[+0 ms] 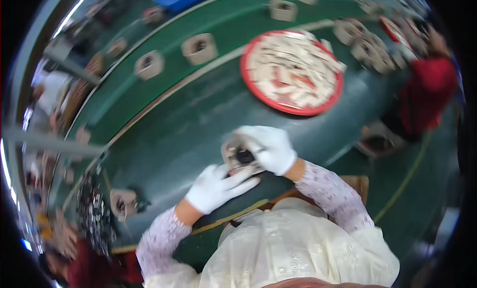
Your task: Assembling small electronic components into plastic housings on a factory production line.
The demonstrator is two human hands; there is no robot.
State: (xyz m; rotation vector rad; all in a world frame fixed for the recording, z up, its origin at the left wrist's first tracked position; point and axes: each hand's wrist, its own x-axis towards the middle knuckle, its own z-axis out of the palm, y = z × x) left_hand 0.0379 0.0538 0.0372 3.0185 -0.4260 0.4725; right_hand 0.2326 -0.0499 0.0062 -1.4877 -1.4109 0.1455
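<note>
Between my gloved hands, over the near part of the green worktable, is a small beige plastic housing (228, 152) with a round black part (244, 156) in its middle. My left hand (216, 186), in a white glove, steadies the housing from the near left side, thumb up and fingers along its near edge. From the far right, my right hand (271, 148) bends over the housing, fingers closed near its far edge. Blur and the glove hide whatever those fingertips pinch.
A round red tray (337, 100) heaped with white pieces sits beyond my hands. Beige housings (199, 48) stand along a green belt (171, 72) at the back. Another housing (123, 203) and a pile of dark parts (94, 208) lie left. People in red (428, 92) work on both sides.
</note>
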